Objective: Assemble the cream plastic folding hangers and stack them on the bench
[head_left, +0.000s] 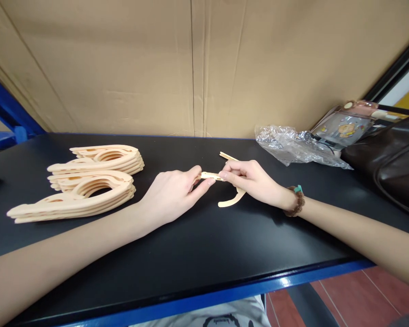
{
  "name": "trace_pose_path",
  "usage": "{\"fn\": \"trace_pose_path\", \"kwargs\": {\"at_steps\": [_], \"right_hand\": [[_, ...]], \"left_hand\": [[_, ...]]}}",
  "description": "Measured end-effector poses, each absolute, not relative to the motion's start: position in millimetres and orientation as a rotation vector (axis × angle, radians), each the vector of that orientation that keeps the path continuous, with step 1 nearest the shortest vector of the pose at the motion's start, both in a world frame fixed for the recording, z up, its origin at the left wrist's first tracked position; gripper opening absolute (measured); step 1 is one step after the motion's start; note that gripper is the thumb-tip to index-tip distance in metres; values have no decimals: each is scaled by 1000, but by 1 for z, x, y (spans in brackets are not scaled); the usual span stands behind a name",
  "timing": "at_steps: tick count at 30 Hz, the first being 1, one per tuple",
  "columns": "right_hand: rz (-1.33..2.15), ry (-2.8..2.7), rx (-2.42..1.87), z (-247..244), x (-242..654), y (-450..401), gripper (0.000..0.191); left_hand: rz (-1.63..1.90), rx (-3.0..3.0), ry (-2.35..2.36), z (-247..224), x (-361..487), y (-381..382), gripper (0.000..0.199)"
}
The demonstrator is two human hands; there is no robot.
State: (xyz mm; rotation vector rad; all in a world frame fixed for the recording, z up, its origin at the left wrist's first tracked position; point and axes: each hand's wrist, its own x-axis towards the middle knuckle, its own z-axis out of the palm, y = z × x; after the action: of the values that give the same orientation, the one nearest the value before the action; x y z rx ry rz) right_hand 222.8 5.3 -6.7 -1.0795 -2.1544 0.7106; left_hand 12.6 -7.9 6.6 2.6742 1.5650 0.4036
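Above the middle of the black table, a beige plastic folding hanger (209,175) is held between my two hands. My left hand (177,193) pinches one end of it between thumb and fingers. The fingers of my right hand (250,177) are closed round its middle, hiding part of it. Its curved hook (232,200) sticks out below my right hand toward me, and a thin arm end (227,156) shows beyond the fingers. To the left lie two piles of similar folded hangers, a nearer pile (98,206) and a farther pile (119,164).
Crumpled clear plastic (286,145) lies at the back right of the table (177,268). Beside it are a decorated clear pouch (349,129) and a dark brown leather bag (391,154). A cardboard wall (139,68) closes off the back. Blue metal edges the table's front.
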Motion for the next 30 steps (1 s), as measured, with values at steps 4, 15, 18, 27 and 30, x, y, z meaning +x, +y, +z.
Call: {"fn": "trace_pose_path", "kwargs": {"at_steps": [4, 15, 18, 27, 30], "right_hand": [[733, -2178, -1049, -6, 222, 4, 37], [676, -2193, -1057, -6, 222, 4, 37], [670, -2195, -1056, -6, 222, 4, 37], [653, -2215, -1044, -6, 222, 4, 36], [647, -2222, -1034, -6, 222, 4, 36]], "left_hand": [[360, 2663, 1561, 7, 13, -7, 46], [332, 2695, 1554, 4, 11, -7, 50], [352, 2688, 1562, 4, 11, -6, 48], [340, 2675, 1543, 3, 10, -6, 48], [320, 2681, 1541, 3, 9, -6, 49]]}}
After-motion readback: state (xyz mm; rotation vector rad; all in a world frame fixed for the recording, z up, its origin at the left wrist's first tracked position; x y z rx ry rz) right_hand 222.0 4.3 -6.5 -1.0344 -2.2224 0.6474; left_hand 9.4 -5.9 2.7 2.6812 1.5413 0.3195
